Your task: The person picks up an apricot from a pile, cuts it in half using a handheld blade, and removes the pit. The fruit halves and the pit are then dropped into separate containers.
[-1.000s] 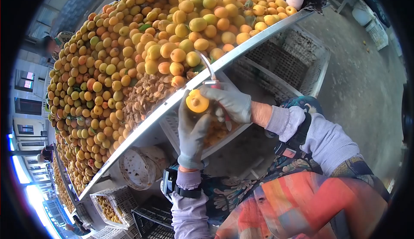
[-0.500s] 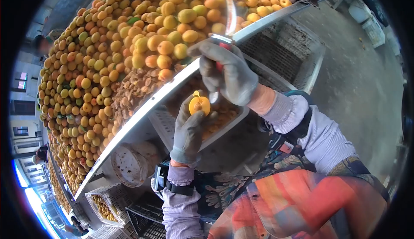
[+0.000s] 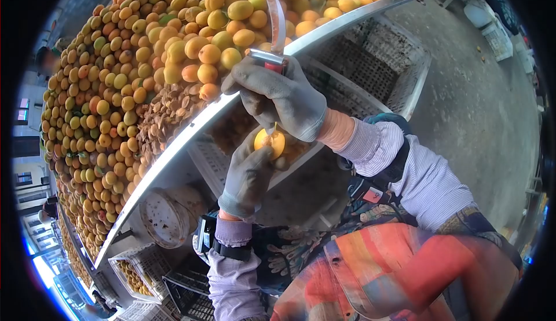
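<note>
1. The left hand [image 3: 249, 173], in a grey knit glove, comes up from 7 o'clock and pinches the apricot [image 3: 270, 142] between thumb and fingertips. The fruit sits near the middle of the view, probably held high so its top is exposed.
2. The right hand [image 3: 278, 98], gloved alike, is at 12 o'clock of the fruit with its fingers wrapped tight round the red handle of the knife [image 3: 277, 14]. The curved steel blade points to 12 o'clock, which seems to keep the edge off the fruit. The lower fingertips meet the apricot; whether they pinch anything is hidden.
3. The apricot is smooth, round and orange.
4. From 9 to 12 o'clock lies the heap of apricots [image 3: 133, 60], yellow to orange, held back by a shiny metal rim [image 3: 174, 153].
5. Rough brown pits [image 3: 168, 109] are piled against that rim.
6. A white slotted plastic crate [image 3: 208, 159] sits beneath the hands, likely to catch fruit.
7. A round pale tub [image 3: 165, 216] stands at 8 o'clock.
</note>
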The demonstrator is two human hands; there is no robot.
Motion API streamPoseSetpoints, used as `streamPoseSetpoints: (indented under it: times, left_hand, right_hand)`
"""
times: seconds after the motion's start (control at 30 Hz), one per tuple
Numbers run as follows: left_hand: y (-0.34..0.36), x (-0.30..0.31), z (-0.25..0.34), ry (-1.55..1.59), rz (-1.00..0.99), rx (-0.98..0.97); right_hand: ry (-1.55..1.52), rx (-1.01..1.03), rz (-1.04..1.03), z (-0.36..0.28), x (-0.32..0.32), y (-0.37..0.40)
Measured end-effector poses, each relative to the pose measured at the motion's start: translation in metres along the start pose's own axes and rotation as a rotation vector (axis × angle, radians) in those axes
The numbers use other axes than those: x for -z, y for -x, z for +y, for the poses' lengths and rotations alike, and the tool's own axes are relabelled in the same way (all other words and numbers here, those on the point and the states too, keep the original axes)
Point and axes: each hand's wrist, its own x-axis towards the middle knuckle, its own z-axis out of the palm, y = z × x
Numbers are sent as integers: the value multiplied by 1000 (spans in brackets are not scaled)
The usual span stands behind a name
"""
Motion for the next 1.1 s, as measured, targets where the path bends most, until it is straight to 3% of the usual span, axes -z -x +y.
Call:
streamPoseSetpoints:
  times: [0.23, 0.33, 0.4, 0.43, 0.63, 0.73, 0.83, 0.9, 0.93, 1.0, 1.03, 1.1]
  left_hand:
    - [3, 1, 0, 349, -14, 104]
    - [5, 0, 0, 242, 47, 128]
    - [4, 1, -2, 213, 83, 117]
    - [5, 1, -2, 212, 80, 119]
    - [5, 2, -2, 247, 34, -5]
    - [8, -7, 7, -32, 46, -128]
    - [8, -8, 6, 208, 59, -65]
    - [5, 1, 1, 148, 46, -1]
    - [4, 4, -3, 149, 46, 3]
    - [3, 8, -10, -862, -18, -350]
    - [3, 9, -13, -864, -22, -344]
    - [3, 8, -14, -563, -17, -122]
  right_hand:
    - [-76, -116, -98, 6, 2, -2]
    - [36, -165, -108, 13, 3, -2]
    - [-50, -238, 20, 13, 7, -3]
    - [-241, -231, 30, 23, 14, -8]
    - [-457, -282, 184, 34, 24, -18]
    - [-580, -295, 227, 34, 24, -21]
    - [-545, -247, 152, 20, 13, -13]
    - [16, -146, 39, 10, 1, -3]
    - [-46, -85, -29, 20, 1, 0]
    - [8, -7, -91, 32, -4, -3]
    - [61, 74, -152, 34, -6, -3]
    - [70, -4, -127, 30, 0, -1]
